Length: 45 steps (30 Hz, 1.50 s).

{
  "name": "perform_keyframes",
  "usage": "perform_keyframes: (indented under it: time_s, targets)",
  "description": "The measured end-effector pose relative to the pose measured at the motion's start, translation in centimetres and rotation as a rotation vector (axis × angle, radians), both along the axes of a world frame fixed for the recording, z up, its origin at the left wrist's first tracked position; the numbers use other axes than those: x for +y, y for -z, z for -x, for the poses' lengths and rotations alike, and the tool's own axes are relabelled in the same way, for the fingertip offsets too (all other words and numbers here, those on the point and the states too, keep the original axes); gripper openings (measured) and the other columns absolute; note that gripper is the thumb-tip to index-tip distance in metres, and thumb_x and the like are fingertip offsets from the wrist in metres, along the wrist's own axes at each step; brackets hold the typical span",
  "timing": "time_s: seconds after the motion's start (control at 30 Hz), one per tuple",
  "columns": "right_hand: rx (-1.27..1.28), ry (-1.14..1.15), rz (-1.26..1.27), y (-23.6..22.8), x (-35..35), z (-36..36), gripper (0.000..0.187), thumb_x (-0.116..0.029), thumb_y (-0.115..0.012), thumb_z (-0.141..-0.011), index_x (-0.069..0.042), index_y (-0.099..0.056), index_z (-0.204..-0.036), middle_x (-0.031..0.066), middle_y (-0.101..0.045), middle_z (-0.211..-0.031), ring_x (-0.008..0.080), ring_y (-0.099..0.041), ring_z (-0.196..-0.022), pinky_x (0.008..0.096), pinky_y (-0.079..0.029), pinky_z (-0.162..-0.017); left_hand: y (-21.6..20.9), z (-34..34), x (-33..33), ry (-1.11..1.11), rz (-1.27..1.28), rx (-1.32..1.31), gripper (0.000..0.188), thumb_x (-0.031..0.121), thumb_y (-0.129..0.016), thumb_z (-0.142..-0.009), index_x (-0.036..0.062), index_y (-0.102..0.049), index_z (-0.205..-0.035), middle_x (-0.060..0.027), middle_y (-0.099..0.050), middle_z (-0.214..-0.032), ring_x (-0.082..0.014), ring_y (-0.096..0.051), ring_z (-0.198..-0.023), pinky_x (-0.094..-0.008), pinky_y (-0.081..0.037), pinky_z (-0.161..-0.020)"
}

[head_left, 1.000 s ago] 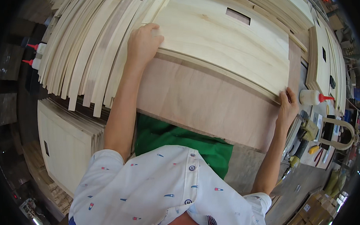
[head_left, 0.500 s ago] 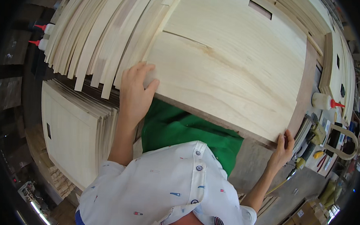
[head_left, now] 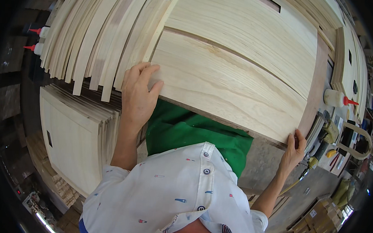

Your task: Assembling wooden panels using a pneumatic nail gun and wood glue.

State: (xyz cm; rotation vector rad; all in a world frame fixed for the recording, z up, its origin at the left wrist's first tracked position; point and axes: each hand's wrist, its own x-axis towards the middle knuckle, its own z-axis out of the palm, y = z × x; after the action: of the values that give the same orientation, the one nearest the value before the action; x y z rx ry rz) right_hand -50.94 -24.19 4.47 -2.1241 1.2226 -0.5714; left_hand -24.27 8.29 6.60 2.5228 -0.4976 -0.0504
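Fingers of both the left hand (head_left: 138, 95) and right hand (head_left: 295, 149) grip the pale wood panel (head_left: 233, 83).

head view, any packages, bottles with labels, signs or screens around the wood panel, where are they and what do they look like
Glue bottle: right of the wood panel, lying on its side, white with red nozzle.
Two squeeze bottles: far left, beyond the stacked slats, white with red tips.
Cardboard boxes: lower right on the floor, brown with small white labels.
No signs or screens are visible.
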Motion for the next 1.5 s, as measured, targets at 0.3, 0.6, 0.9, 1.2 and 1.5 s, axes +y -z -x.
perform_keyframes:
  time_s: [0.3, 0.6, 0.9, 1.2, 1.5]
  targets:
    - [-0.401, 0.1, -0.584, -1.3, -1.6, 0.6, 0.039, -0.004, -0.07, -0.084, 0.008, -0.057, -0.119, 0.0037, -0.061, -0.1, 0.0102, -0.056, -0.089, 0.0218, -0.044, -0.084, -0.2, 0.6, -1.4, 0.043, 0.198, 0.315, 0.04, 0.006, -0.068, -0.079, 0.0053, -0.061, -0.119, -0.015, -0.055, -0.124, -0.0279, -0.052, -0.115, -0.0362, -0.044, -0.094]
    - [-0.568, -0.031, -0.717, 0.6, -2.5, 2.0, 0.036, 0.002, -0.062, -0.088, 0.006, -0.051, -0.122, 0.0105, -0.063, -0.107, 0.0137, -0.059, -0.099, 0.0261, -0.044, -0.092, 2.7, -2.0, -9.9, 0.464, 0.098, -0.351, 0.069, 0.033, -0.07, -0.081, 0.0009, -0.044, -0.137, -0.0204, -0.04, -0.145, -0.0363, -0.034, -0.137, -0.0477, -0.026, -0.112]
    - [-0.605, -0.08, -0.733, 1.0, -3.0, 2.4, 0.034, 0.002, -0.062, -0.088, 0.001, -0.052, -0.12, 0.0074, -0.064, -0.107, 0.0116, -0.058, -0.097, 0.024, -0.044, -0.088, 0.8, 6.1, -5.9, 1.046, 0.475, 0.163, 0.026, 0.012, -0.079, -0.073, 0.0034, -0.068, -0.095, -0.0111, -0.067, -0.099, -0.03, -0.064, -0.091, -0.0416, -0.051, -0.079]
    - [-0.715, -0.124, -0.741, 1.2, -2.6, 2.3, 0.036, 0.003, -0.062, -0.087, -0.002, -0.051, -0.121, 0.0025, -0.061, -0.105, 0.0096, -0.055, -0.096, 0.0246, -0.042, -0.087, -6.4, -3.6, -4.8, 0.447, 0.097, -0.532, 0.041, 0.01, -0.076, -0.073, 0.0094, -0.064, -0.113, -0.0045, -0.067, -0.105, -0.0283, -0.06, -0.105, -0.0419, -0.041, -0.102]
    - [-0.801, -0.108, -0.69, 0.8, -2.7, 2.2, 0.036, 0.005, -0.062, -0.087, -0.003, -0.052, -0.12, 0.0, -0.058, -0.102, 0.0092, -0.053, -0.096, 0.0251, -0.039, -0.093, -8.2, -4.2, -4.2, 0.649, 0.042, -0.181, 0.02, 0.012, -0.074, -0.077, 0.0043, -0.067, -0.094, -0.0071, -0.064, -0.085, -0.0248, -0.06, -0.08, -0.0345, -0.048, -0.075]
